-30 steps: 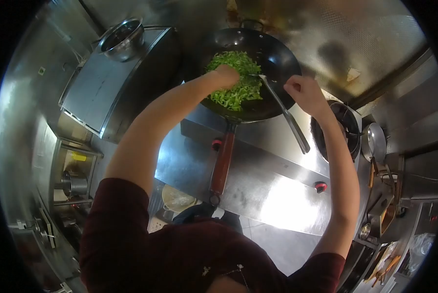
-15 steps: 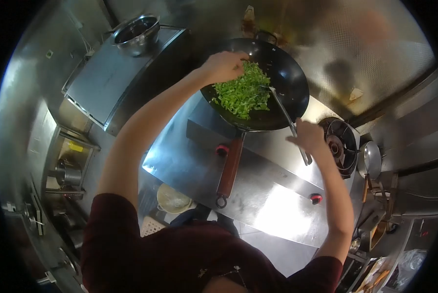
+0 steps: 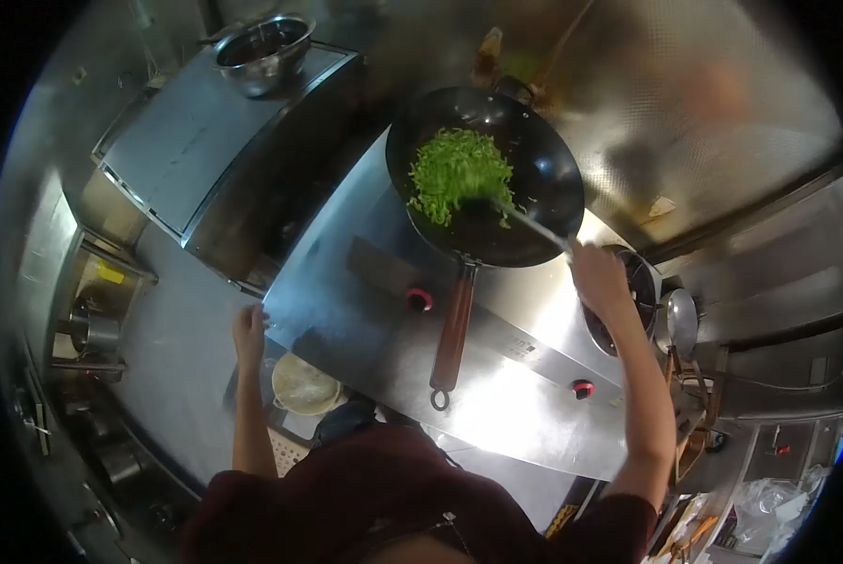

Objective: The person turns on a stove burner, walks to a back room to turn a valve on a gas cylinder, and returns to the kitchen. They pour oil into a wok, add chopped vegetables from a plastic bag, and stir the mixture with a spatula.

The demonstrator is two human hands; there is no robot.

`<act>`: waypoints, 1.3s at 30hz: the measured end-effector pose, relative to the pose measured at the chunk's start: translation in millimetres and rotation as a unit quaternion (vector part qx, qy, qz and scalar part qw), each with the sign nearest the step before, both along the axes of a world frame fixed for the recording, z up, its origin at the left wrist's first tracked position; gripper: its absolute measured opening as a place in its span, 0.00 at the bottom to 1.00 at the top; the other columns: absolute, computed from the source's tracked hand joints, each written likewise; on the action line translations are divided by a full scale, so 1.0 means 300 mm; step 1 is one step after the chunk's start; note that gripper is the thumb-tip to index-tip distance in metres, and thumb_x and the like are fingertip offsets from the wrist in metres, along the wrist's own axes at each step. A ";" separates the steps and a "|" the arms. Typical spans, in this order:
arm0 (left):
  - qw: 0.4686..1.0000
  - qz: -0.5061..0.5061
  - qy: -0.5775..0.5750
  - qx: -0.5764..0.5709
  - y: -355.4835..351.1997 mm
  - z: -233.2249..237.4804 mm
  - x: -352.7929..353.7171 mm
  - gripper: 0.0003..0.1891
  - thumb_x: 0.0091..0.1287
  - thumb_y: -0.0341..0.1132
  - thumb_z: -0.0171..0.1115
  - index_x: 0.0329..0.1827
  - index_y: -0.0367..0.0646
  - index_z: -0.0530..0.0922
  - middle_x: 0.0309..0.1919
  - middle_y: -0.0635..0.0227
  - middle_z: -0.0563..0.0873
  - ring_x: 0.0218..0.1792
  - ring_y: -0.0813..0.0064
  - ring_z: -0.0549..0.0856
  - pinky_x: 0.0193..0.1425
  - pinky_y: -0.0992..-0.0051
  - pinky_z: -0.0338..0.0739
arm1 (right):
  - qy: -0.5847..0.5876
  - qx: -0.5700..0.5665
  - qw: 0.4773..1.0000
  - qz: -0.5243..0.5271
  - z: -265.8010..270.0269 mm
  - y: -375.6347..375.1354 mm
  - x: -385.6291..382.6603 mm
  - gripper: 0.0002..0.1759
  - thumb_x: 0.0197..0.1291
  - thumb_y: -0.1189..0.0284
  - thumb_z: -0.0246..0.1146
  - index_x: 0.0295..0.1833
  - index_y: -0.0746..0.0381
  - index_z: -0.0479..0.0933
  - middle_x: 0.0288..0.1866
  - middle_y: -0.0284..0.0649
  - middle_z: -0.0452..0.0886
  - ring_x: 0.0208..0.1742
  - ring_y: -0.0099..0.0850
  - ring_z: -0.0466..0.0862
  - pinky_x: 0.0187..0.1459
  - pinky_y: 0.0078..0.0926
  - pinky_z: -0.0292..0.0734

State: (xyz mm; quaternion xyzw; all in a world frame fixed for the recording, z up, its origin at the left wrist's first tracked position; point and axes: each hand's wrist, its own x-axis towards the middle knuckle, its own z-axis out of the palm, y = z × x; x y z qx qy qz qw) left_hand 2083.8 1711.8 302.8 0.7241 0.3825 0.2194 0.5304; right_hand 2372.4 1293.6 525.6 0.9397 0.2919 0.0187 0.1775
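Observation:
A large black wok [image 3: 548,211] sits on the stove, its brown handle [image 3: 452,338] pointing toward me. Chopped green vegetables [image 3: 459,164] are heaped inside it. My right hand [image 3: 600,277] is closed round the shaft of a long-handled metal cooking utensil [image 3: 539,228]. The utensil's head is blurred and partly hidden against the lower edge of the greens. Off to the left, my left hand [image 3: 248,331] hangs by the steel stove's left edge, its fingers curled in. I see nothing in it.
A steel bowl [image 3: 264,54] stands on the metal counter [image 3: 182,141] at upper left. Right of the wok are a second burner [image 3: 619,324] and a round metal pan [image 3: 682,321]. Red knobs [image 3: 420,300] line the stove front. Below is a pale tub [image 3: 306,385].
My left hand has left the greens and swung down to the left, beside the stove's edge. My right hand has shifted slightly, and the utensil's head now works lower in the greens.

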 end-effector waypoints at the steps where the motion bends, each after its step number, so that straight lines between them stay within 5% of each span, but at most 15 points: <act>1: 0.999 0.005 0.036 -0.015 -0.043 0.002 -0.033 0.12 0.64 0.36 0.51 0.35 0.34 0.76 0.25 0.65 0.79 0.25 0.79 0.77 0.29 0.80 0.71 | 0.022 0.010 0.998 -0.051 -0.029 0.020 0.092 0.16 0.52 0.66 0.56 0.45 0.62 0.68 0.34 0.50 0.77 0.35 0.45 0.80 0.36 0.41 0.74; 4: 0.998 -0.024 0.060 -0.019 -0.066 -0.059 -0.124 0.11 0.63 0.34 0.51 0.34 0.33 0.75 0.24 0.64 0.79 0.24 0.78 0.77 0.28 0.79 0.71 | 0.092 0.136 0.984 -0.063 0.071 -0.051 0.263 0.16 0.50 0.64 0.58 0.40 0.64 0.73 0.34 0.50 0.78 0.38 0.47 0.78 0.41 0.44 0.70; 6: 0.997 -0.061 0.054 -0.016 -0.065 -0.165 -0.198 0.11 0.63 0.34 0.51 0.33 0.33 0.75 0.23 0.65 0.78 0.23 0.78 0.77 0.27 0.80 0.71 | 0.185 0.179 0.945 -0.205 0.248 -0.066 0.272 0.13 0.47 0.68 0.57 0.20 0.68 0.72 0.13 0.44 0.71 0.14 0.33 0.74 0.18 0.31 0.69; 11: 0.997 0.025 0.071 -0.017 -0.108 -0.194 -0.348 0.11 0.62 0.33 0.52 0.34 0.33 0.76 0.23 0.66 0.78 0.23 0.78 0.77 0.27 0.79 0.70 | 0.214 0.070 0.928 -0.298 0.415 -0.017 0.310 0.12 0.45 0.71 0.58 0.15 0.64 0.69 0.07 0.39 0.66 0.08 0.25 0.67 0.09 0.27 0.59; 12: 0.998 0.024 0.064 -0.015 -0.105 -0.186 -0.350 0.11 0.62 0.33 0.52 0.34 0.33 0.76 0.23 0.66 0.78 0.23 0.78 0.77 0.27 0.79 0.70 | 0.253 0.089 0.942 -0.204 0.289 -0.109 0.456 0.13 0.45 0.69 0.61 0.16 0.64 0.69 0.09 0.39 0.68 0.07 0.24 0.65 0.07 0.26 0.57; 14: 0.994 0.017 0.091 -0.050 -0.112 -0.182 -0.366 0.11 0.62 0.33 0.51 0.35 0.32 0.76 0.24 0.64 0.79 0.24 0.77 0.77 0.28 0.78 0.71 | 0.220 0.246 0.922 -0.205 0.078 -0.091 0.504 0.14 0.45 0.66 0.64 0.19 0.64 0.71 0.11 0.38 0.69 0.07 0.24 0.65 0.08 0.26 0.58; 17: 0.994 -0.002 0.106 -0.023 -0.115 -0.185 -0.351 0.11 0.62 0.34 0.51 0.37 0.32 0.76 0.25 0.62 0.81 0.24 0.76 0.79 0.29 0.78 0.72 | 0.371 0.297 0.843 -0.254 0.034 0.104 0.406 0.16 0.45 0.63 0.65 0.24 0.66 0.73 0.13 0.40 0.70 0.08 0.26 0.67 0.10 0.27 0.63; 19: 0.993 -0.008 0.114 -0.029 -0.103 -0.186 -0.346 0.12 0.62 0.34 0.51 0.38 0.32 0.76 0.26 0.62 0.80 0.25 0.76 0.78 0.30 0.77 0.72 | 0.200 0.197 0.953 -0.117 0.075 0.136 0.298 0.16 0.46 0.63 0.63 0.27 0.68 0.74 0.15 0.46 0.73 0.14 0.35 0.75 0.19 0.32 0.71; 20: 0.992 -0.018 0.122 -0.038 -0.100 -0.190 -0.345 0.12 0.62 0.34 0.51 0.39 0.32 0.76 0.26 0.63 0.80 0.26 0.76 0.78 0.30 0.77 0.73 | 0.020 0.160 0.985 0.056 0.063 0.087 0.275 0.17 0.47 0.63 0.62 0.31 0.69 0.75 0.20 0.50 0.76 0.24 0.44 0.80 0.29 0.39 0.74; 23: 0.990 -0.039 0.133 -0.003 -0.091 -0.212 -0.352 0.12 0.63 0.34 0.51 0.38 0.31 0.76 0.26 0.63 0.80 0.26 0.77 0.79 0.29 0.77 0.73 | -0.012 0.090 0.995 0.031 0.216 0.025 0.166 0.16 0.46 0.64 0.62 0.32 0.67 0.76 0.23 0.50 0.78 0.31 0.48 0.79 0.36 0.43 0.73; 27: 0.994 -0.022 0.108 -0.016 -0.101 -0.240 -0.343 0.12 0.62 0.33 0.51 0.36 0.31 0.77 0.22 0.61 0.81 0.23 0.75 0.80 0.28 0.76 0.73 | 0.020 -0.082 0.996 -0.036 0.322 -0.038 0.235 0.18 0.44 0.64 0.63 0.39 0.63 0.74 0.27 0.45 0.78 0.31 0.38 0.80 0.33 0.37 0.74; 29: 0.991 -0.032 0.128 -0.017 -0.110 -0.237 -0.353 0.12 0.62 0.33 0.51 0.36 0.31 0.77 0.22 0.61 0.81 0.23 0.75 0.80 0.29 0.75 0.73 | 0.258 -0.089 0.933 -0.235 0.391 0.045 0.195 0.13 0.44 0.67 0.65 0.32 0.63 0.75 0.16 0.39 0.74 0.17 0.28 0.76 0.20 0.26 0.71; 31: 0.991 -0.026 0.129 -0.027 -0.121 -0.300 -0.393 0.12 0.62 0.33 0.51 0.36 0.31 0.77 0.22 0.62 0.81 0.23 0.76 0.80 0.29 0.75 0.73 | 0.352 -0.044 0.916 -0.185 0.324 0.098 0.219 0.13 0.46 0.68 0.64 0.18 0.65 0.73 0.08 0.33 0.68 0.08 0.21 0.65 0.10 0.21 0.57; 37: 0.982 -0.025 0.183 -0.044 -0.151 -0.247 -0.426 0.11 0.63 0.32 0.51 0.38 0.32 0.76 0.23 0.64 0.81 0.24 0.77 0.80 0.29 0.77 0.74 | 0.301 0.080 0.940 -0.140 0.184 0.121 0.409 0.19 0.49 0.62 0.62 0.15 0.63 0.72 0.08 0.36 0.69 0.08 0.23 0.66 0.10 0.24 0.58; 39: 0.984 0.000 0.165 -0.067 -0.147 -0.267 -0.450 0.11 0.63 0.32 0.50 0.39 0.32 0.76 0.25 0.64 0.81 0.25 0.77 0.80 0.29 0.78 0.74 | 0.253 -0.100 0.953 -0.131 0.338 0.056 0.388 0.18 0.47 0.63 0.63 0.15 0.64 0.71 0.09 0.36 0.69 0.08 0.23 0.66 0.10 0.24 0.58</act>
